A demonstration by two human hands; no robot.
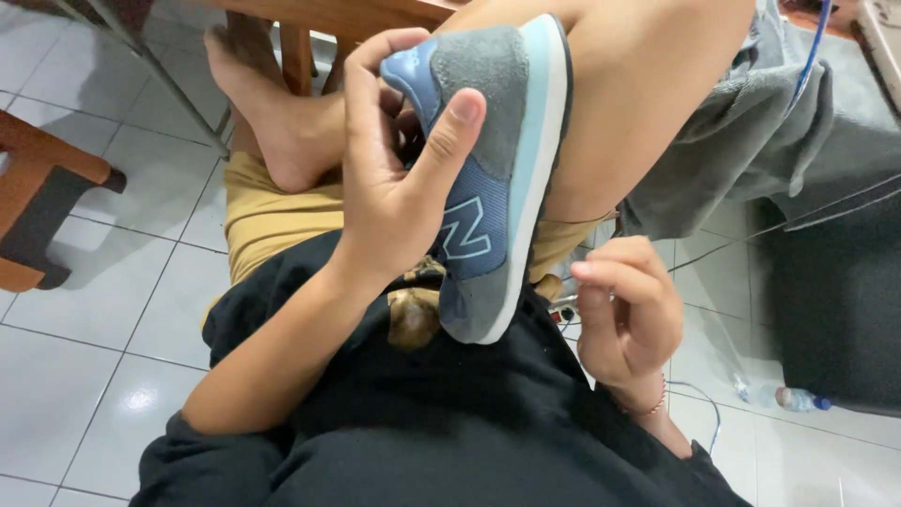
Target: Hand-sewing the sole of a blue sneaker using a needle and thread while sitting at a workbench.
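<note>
I saw the left hand (394,178) gripping a blue-and-grey sneaker (488,178) at centre frame, thumb pressed on the grey heel panel, the other fingers curled into the shoe opening. The sneaker stood heel-up, toe down on the black shirt (422,413). At four o'clock, the right hand (629,319) hung apart, its fingers loosely curled, holding nothing I could make out. A plastic bottle (784,398) lay on the tiled floor (94,376) farther toward four o'clock.

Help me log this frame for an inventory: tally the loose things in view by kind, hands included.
Hands: 2, the left hand gripping the shoe, the right hand curled beside it, apparently empty
Blue and grey shoe: 1
Plastic bottle lying on the floor: 1
Grey cloth: 1
Total: 5
</note>
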